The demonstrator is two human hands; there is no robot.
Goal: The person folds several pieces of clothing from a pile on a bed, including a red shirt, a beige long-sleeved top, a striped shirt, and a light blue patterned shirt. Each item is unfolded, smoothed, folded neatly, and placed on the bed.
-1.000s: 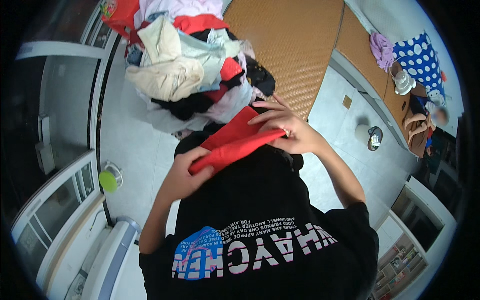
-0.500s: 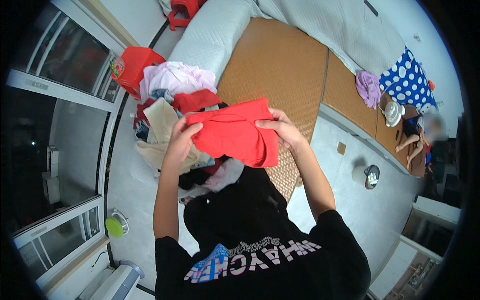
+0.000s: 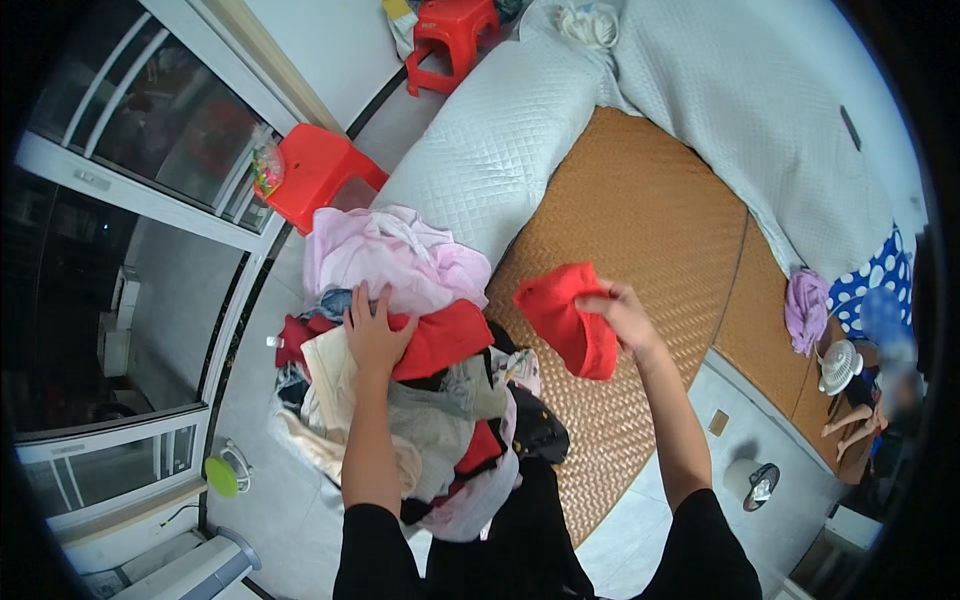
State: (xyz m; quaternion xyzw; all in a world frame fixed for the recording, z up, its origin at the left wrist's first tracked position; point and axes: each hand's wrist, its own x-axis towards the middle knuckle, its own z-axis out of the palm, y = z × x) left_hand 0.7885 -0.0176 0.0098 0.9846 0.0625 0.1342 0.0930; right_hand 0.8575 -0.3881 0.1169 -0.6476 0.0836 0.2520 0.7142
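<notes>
A folded red garment [image 3: 562, 322] is pinched at its right edge by my right hand [image 3: 622, 318], above the woven brown mat. My left hand [image 3: 375, 325], fingers spread, rests on the heap of clothes to the left, beside a second red garment [image 3: 450, 340]. Pale pink cloth [image 3: 390, 262] tops the far side of that heap. A cream garment [image 3: 332, 378] lies near my left wrist, and grey cloth [image 3: 435, 445] is on the near side. Whether my left fingers grip any cloth cannot be made out.
The brown woven mat [image 3: 630, 200] spreads to the right of the heap, bordered by a white quilted cover [image 3: 480, 140]. A red stool [image 3: 320, 170] stands beyond the heap. At far right are a person, a white fan [image 3: 840, 366] and purple cloth [image 3: 806, 310]; a bin [image 3: 750, 483] is on the floor.
Both hands held the red garment before. My left hand has let go and moved onto the heap; my right hand has carried the garment rightward, where it looks smaller and more folded. The view has shifted.
</notes>
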